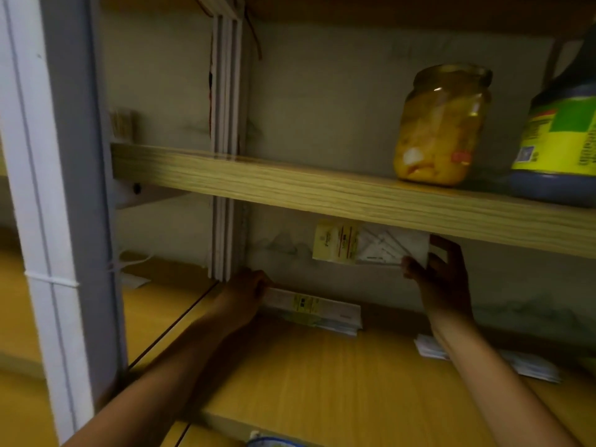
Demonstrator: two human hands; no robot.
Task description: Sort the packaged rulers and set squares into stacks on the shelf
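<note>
Reaching into a dim wooden shelf unit, a person works with both bare hands. The right hand (442,279) is raised, its grip pinching a clear set square packet (371,245) by the right edge, holding it in the air just under the upper shelf board (322,191). The packet's pale yellow header card carries red and dark print, too blurred to read. The left hand (245,291) rests on the lower shelf (306,375), fingers curled round the left end of a stack of ruler packets (316,309) lying near the back wall; its yellow label is unreadable. Another pile of white packets (529,366) lies to the right, partly behind the right forearm. On the upper board stand a jar of yellow preserved fruit (442,124) and a dark bottle (561,133) with a yellow-green label, text illegible.
</note>
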